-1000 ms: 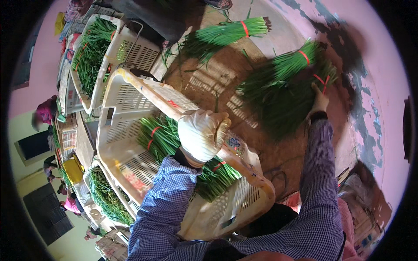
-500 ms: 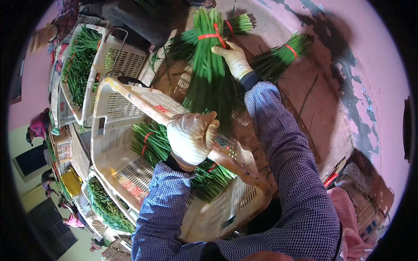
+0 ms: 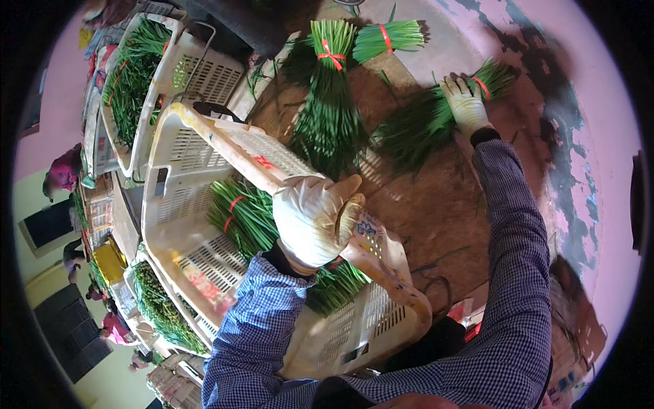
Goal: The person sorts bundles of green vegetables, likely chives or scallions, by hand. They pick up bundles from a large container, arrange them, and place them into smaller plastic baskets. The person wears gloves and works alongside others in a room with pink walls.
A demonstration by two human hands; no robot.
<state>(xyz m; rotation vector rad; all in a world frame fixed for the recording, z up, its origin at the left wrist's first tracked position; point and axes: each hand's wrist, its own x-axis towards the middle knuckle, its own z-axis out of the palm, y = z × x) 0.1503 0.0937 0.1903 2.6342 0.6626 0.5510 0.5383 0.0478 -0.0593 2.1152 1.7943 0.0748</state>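
Observation:
My left hand [image 3: 317,219], in a pale glove, is closed around the rim of a white slatted plastic crate [image 3: 194,126]. The crate tilts toward me. Inside it lie green chive bunches [image 3: 238,211] tied with red bands, partly hidden by my hand and sleeve. My gloved right hand [image 3: 466,109] rests across a chive bunch [image 3: 426,126] at the right, beside its red band, with the fingers spread over the stalks. Left of it, an upright-pointing chive bunch [image 3: 329,102] lies on the brown ground, and another bunch [image 3: 388,39] lies behind that one.
A second white crate [image 3: 211,68] packed with chives stands at the far left. Another crate of greens [image 3: 160,307] sits at the left. A pink peeling wall [image 3: 593,136] bounds the right side. Several people are in the left background.
My right hand has let go of the banded bunch, which now lies on the ground, and has moved right onto another bunch. The left hand stays on the crate rim.

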